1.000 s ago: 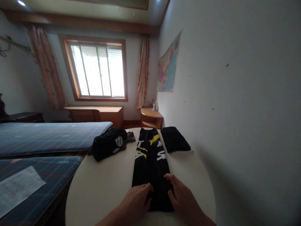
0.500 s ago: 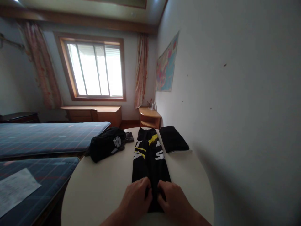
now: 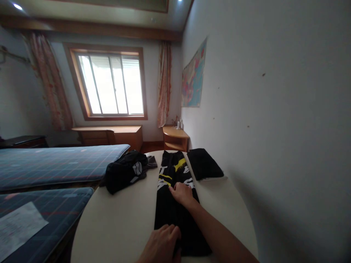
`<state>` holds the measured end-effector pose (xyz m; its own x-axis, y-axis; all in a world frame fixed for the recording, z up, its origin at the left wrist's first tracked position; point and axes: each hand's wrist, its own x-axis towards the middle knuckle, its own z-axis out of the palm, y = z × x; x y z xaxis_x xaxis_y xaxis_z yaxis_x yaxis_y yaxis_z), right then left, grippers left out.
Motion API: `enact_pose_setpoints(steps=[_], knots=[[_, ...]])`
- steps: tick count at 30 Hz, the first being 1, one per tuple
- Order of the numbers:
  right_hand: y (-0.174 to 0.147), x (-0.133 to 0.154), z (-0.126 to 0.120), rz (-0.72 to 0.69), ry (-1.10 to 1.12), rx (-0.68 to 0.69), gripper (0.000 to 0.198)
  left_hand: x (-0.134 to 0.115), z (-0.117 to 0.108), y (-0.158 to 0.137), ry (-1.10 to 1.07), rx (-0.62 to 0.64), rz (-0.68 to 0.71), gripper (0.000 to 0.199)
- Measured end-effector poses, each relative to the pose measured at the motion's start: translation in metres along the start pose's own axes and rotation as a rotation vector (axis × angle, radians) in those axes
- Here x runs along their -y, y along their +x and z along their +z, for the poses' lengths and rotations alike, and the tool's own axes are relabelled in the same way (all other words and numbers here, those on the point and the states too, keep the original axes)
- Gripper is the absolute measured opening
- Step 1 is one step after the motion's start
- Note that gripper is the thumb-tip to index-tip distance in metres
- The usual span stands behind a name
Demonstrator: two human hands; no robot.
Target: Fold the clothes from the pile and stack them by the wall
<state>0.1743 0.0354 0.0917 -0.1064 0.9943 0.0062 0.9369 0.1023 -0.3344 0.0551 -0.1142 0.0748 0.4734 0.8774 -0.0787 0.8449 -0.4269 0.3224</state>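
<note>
A black garment [image 3: 175,212] with white lettering and yellow stripes lies on the round white table [image 3: 117,226] as a long folded strip, its near end toward me. My left hand [image 3: 164,241] is closed at the near left part of the strip, fingers curled on the cloth. Farther up, just below the lettering, my right hand [image 3: 182,193] is on the cloth with bent fingers, and its forearm crosses over the right side. Part of the white print is hidden behind that hand.
A crumpled black garment [image 3: 124,173] with a white logo lies on the table's left. At the far right is a folded black cloth [image 3: 205,164]. Plaid mattresses [image 3: 63,160] stand to the left, one bearing a paper sheet [image 3: 22,226]. A wall [image 3: 287,146] rises on the right.
My right hand has moved away from me up the strip to the lettering. The left hand has stayed near the front end, slightly lower in view. The strip's near part looks flatter and wider.
</note>
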Motion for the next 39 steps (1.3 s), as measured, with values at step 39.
enact_pose_setpoints(steps=[39], knots=[[-0.151,-0.080,-0.015,-0.591,0.027,0.052,0.044,0.027,-0.015,-0.031,0.064,-0.079,0.212,0.032]])
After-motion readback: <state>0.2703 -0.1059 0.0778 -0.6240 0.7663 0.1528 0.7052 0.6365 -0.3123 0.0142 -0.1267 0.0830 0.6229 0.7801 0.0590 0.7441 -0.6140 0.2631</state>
